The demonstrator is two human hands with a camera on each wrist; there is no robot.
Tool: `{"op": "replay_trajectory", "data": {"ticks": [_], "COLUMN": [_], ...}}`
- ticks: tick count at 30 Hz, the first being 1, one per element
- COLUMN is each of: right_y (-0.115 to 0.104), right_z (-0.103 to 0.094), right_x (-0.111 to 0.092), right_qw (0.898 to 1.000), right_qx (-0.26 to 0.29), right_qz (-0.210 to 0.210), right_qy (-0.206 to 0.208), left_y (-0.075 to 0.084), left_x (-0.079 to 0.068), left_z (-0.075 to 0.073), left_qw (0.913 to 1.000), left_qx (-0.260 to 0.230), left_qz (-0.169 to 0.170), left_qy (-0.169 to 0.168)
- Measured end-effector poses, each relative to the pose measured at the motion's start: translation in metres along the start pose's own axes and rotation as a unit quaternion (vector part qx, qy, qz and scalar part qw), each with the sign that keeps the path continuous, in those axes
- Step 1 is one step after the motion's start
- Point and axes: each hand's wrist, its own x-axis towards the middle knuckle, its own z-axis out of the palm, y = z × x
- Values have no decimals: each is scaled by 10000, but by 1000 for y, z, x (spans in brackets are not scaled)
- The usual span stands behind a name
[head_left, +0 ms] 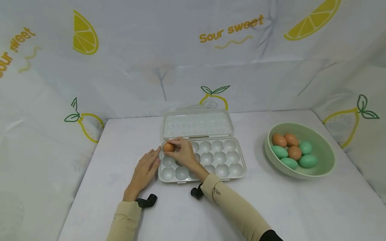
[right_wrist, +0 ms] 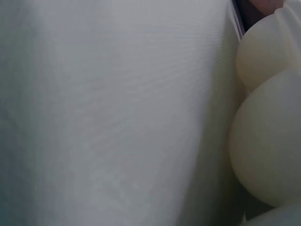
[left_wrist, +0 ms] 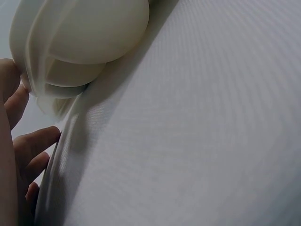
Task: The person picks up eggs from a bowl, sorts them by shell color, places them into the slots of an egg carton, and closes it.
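Observation:
A brown egg (head_left: 169,147) is pinched between the thumb and fingers of my right hand (head_left: 183,152), at the back-left cup of a white egg box (head_left: 206,157). The box's clear lid (head_left: 197,123) is flipped back behind it. My left hand (head_left: 145,170) lies along the box's left edge, fingers fairly straight, fingertips at the rim. In the left wrist view, fingers (left_wrist: 35,141) show beside the rounded underside of the box (left_wrist: 99,33). Only the box's bulging cups (right_wrist: 268,136) fill the right side of the right wrist view; the egg is out of sight there.
A pale green bowl (head_left: 327,160) stands on the right of the white table (head_left: 259,207), holding several brown and green eggs (head_left: 294,153). Behind the table hangs a lemon-print cloth (head_left: 135,77). A black wrist camera (head_left: 147,201) sits by the left sleeve.

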Motion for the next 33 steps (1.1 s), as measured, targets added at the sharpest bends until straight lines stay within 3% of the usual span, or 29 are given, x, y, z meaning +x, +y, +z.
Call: {"op": "replay_trajectory", "data": {"ticks": [10,24,33], "right_y": [1,2,2], "right_z": [3,3,4], "right_x": [-1,-1,-2], "right_qw": [9938,9927,9923], "right_qx": [-1020,-1093,-1099], "right_qz": [-431,-508,-517], "right_qy": [113,51,222], "left_y": [-1,2,1], "left_x": [0,0,-1], "left_z": [0,-1,0], "left_qw": [10000,10000,10000], "left_qx": [-8,-19,26], "left_qz": [-13,-58,-44], "left_qy": [-4,-66,-13]}}
